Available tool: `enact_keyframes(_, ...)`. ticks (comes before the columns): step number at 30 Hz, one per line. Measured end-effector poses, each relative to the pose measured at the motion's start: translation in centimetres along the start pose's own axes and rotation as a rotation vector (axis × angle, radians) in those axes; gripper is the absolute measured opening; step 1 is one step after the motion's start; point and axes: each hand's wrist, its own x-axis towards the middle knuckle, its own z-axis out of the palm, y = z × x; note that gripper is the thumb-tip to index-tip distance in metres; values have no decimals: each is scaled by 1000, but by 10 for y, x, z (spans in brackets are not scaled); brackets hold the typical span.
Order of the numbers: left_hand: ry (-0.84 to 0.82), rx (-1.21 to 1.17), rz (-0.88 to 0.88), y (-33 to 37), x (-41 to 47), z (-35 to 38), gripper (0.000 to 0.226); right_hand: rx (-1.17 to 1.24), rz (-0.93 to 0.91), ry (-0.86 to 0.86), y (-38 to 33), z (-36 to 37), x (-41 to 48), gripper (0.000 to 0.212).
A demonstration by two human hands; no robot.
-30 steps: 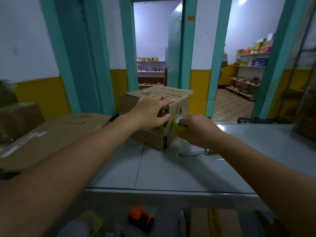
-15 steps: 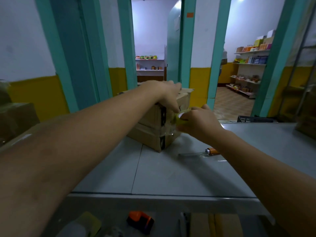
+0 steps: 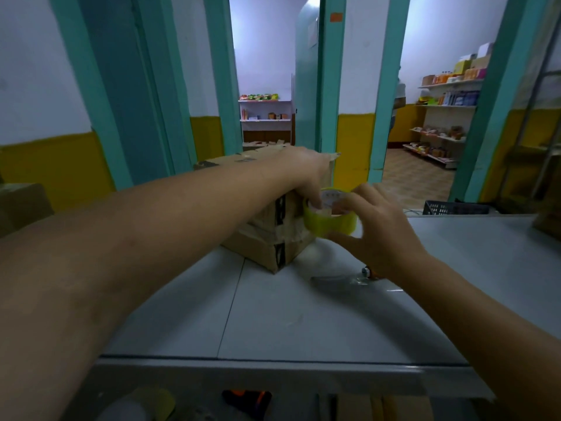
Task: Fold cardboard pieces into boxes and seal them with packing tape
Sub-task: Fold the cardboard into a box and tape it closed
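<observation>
A brown cardboard box [image 3: 267, 241] stands on the grey table [image 3: 303, 317], one corner toward me, with clear tape across its near faces. My left hand [image 3: 303, 174] reaches over the box top, its fingers curled down over the right upper edge with the tips at the tape roll. My right hand [image 3: 379, 229] grips the yellow-green packing tape roll [image 3: 331, 220] against the box's right side. The box side behind the roll is hidden.
A cutter with an orange end [image 3: 368, 272] and a strip of clear tape [image 3: 334, 281] lie on the table beneath my right wrist. Cardboard [image 3: 24, 205] sits at the left. A black crate [image 3: 455, 208] stands beyond the table. An orange tool [image 3: 246, 401] rests on the lower shelf.
My left hand slid from the box's front face up and over its right upper edge. My right hand carried the roll up along the box's right side.
</observation>
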Motion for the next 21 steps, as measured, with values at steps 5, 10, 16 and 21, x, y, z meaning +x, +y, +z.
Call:
enact_keyframes(5,75,-12,14,2,-5,1,97,-4,253,-611,37,-26,-44,73)
enact_keyframes(10,22,-73,-8,7,-10,-6,73,128,317,-691,52,-31,-64,34)
enact_keyframes(16,15,-75,-32,9,-5,-3,73,222,346,-458,27,-47,-74,15)
enact_keyframes(21,30,-69,-21,10,-6,-1,77,431,430,-313,-28,-60,-75,15)
